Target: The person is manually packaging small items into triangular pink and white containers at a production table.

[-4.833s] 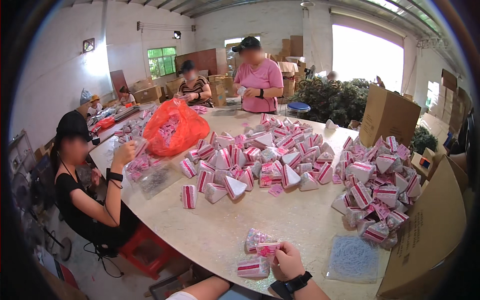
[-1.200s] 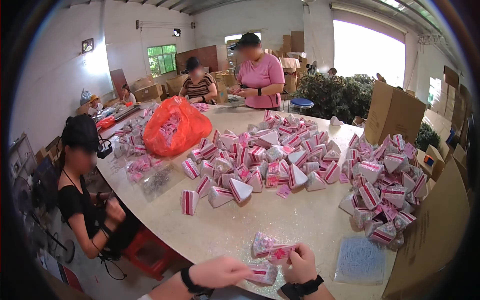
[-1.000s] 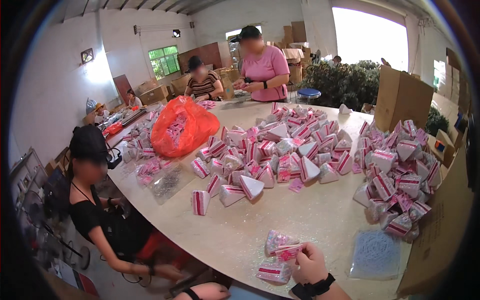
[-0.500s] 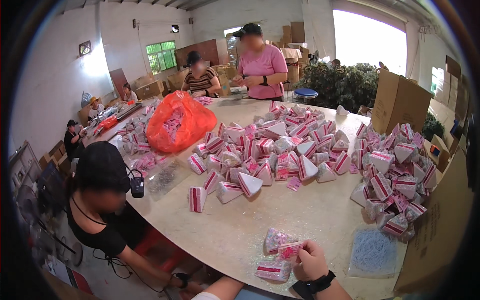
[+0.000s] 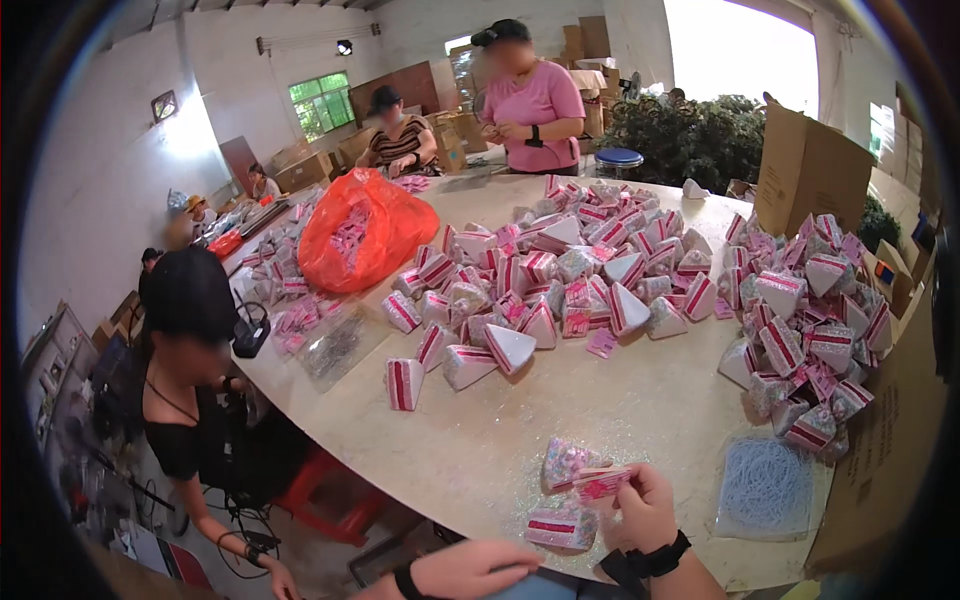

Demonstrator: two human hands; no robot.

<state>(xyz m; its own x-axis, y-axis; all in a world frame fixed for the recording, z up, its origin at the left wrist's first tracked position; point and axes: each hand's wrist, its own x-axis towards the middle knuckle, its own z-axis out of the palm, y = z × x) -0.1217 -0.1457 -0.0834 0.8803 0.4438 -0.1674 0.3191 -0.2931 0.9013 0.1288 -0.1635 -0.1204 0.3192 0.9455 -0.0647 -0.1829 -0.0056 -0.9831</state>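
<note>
Near the table's front edge, my right hand (image 5: 648, 508) pinches a small stack of pink printed cards (image 5: 602, 484) between thumb and fingers. Just behind the cards rests a glittery wedge, a toy cake slice (image 5: 565, 462), partly covered by them. A second cake slice (image 5: 560, 527) with a dark pink band lies below, to the left of my right wrist. My left hand (image 5: 478, 568) is at the lower edge with its fingers stretched out and nothing visible in it; it is apart from the cake slices.
A large heap of cake slices (image 5: 540, 280) covers the table's middle, with another pile (image 5: 800, 330) at right beside cardboard boxes (image 5: 812, 175). A bag of pale blue loops (image 5: 765, 487) lies at right. An orange-red plastic bag (image 5: 368, 235) stands farther back. Co-workers (image 5: 195, 330) are around the table.
My left hand has come into view at the lower edge. My right hand still holds the cards. The co-worker at left has turned and lowered an arm; the view has shifted slightly.
</note>
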